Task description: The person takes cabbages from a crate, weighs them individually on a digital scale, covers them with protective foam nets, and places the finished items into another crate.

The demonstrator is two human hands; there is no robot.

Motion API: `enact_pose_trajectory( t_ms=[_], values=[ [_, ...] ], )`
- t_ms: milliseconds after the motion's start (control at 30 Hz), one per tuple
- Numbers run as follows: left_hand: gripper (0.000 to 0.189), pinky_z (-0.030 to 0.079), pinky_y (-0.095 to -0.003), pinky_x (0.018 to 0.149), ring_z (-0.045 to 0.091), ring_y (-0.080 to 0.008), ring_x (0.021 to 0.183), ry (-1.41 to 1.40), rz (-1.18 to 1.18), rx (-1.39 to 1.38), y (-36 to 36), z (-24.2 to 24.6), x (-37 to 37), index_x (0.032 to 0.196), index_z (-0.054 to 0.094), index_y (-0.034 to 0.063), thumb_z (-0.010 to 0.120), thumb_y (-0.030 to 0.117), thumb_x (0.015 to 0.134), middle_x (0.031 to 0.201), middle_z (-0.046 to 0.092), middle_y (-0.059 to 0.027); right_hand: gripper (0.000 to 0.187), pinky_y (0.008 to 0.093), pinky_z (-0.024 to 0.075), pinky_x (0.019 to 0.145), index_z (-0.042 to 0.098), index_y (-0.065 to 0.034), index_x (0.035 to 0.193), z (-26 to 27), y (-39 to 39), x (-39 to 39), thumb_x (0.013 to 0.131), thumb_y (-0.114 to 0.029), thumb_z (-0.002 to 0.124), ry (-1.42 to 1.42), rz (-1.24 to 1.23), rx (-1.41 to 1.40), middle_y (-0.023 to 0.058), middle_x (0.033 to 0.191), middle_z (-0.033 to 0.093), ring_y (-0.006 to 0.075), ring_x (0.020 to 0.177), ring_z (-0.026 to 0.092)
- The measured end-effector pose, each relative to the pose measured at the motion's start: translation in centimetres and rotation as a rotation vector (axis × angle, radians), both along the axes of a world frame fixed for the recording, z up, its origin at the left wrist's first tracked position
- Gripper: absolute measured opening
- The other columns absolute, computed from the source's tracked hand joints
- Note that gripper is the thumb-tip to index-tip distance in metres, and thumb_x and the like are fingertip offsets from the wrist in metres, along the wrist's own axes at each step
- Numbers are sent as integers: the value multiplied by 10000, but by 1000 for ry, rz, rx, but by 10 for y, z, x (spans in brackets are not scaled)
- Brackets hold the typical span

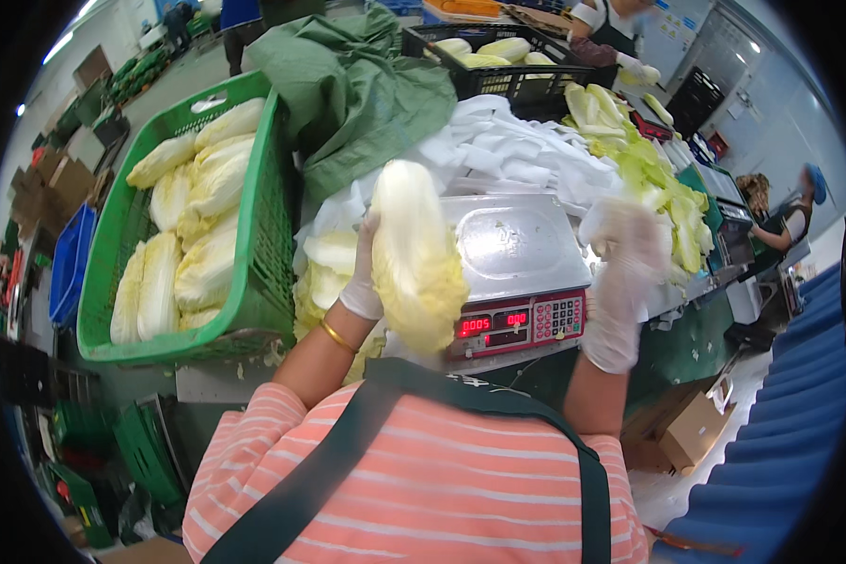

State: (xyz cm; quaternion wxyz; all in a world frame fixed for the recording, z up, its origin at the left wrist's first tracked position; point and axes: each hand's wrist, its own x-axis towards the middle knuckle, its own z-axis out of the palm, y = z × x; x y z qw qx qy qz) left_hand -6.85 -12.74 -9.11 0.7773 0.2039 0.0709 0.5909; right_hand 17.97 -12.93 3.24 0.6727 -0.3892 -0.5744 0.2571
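A napa cabbage [416, 257] is held up in front of my chest by my left hand [365, 278], which wears a clear glove and grips it from the side. Behind the cabbage stands a digital scale [518, 247] with a bare metal pan, red lit digits and a keypad. My right hand [627, 243], also gloved, is raised over the scale's right side, near the loose leaves. Motion blurs it, so its fingers and anything in them are unclear. Trimmed cabbage pieces [328, 264] lie between my left hand and a green crate.
The green plastic crate [261, 233] of cabbages stands at left. White foam sheets [507, 151] pile behind the scale; loose leaves [648, 183] lie right. A green sack [356, 92] and black crate [493, 84] are at the back. Two co-workers [610, 35] [789, 218] stand at right.
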Motion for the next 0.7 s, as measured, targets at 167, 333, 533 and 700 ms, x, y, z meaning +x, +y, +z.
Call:
enact_pose_trajectory(
  t_ms=[167, 333, 533, 700],
  values=[
    [906, 403, -462, 948, 482, -334, 1116, 12, 179, 27, -5, 36, -12, 1313, 316, 13, 496, 683, 729, 1245, 446, -222, 171, 287, 406, 635, 525, 11, 923, 44, -42, 69, 880, -127, 434, 328, 311, 547, 75, 745, 499, 148, 657, 437],
    [887, 416, -493, 927, 481, -339, 1109, -148, 225, 212, -6, 71, -29, 1311, 329, 61, 547, 669, 703, 1251, 439, -215, 218, 275, 447, 690, 525, -27, 1071, -66, -24, -9, 884, -96, 435, 24, 183, -209, 85, 910, 560, 159, 784, 536],
    [930, 426, -481, 920, 472, -347, 1118, -37, 279, 221, -15, 74, -31, 1322, 295, 25, 539, 678, 707, 1265, 421, -223, 212, 244, 434, 742, 608, -23, 1015, -41, -14, -55, 808, 13, 576, -503, 251, 88, 64, 927, 585, 134, 819, 548],
    [845, 433, -450, 918, 508, -317, 1066, 21, 247, 131, -12, 65, -10, 1304, 329, 43, 510, 650, 746, 1213, 465, -201, 318, 342, 480, 673, 616, -71, 1040, -24, -8, -81, 724, -78, 656, -630, 351, 414, 118, 896, 595, 264, 757, 594]
  ],
)
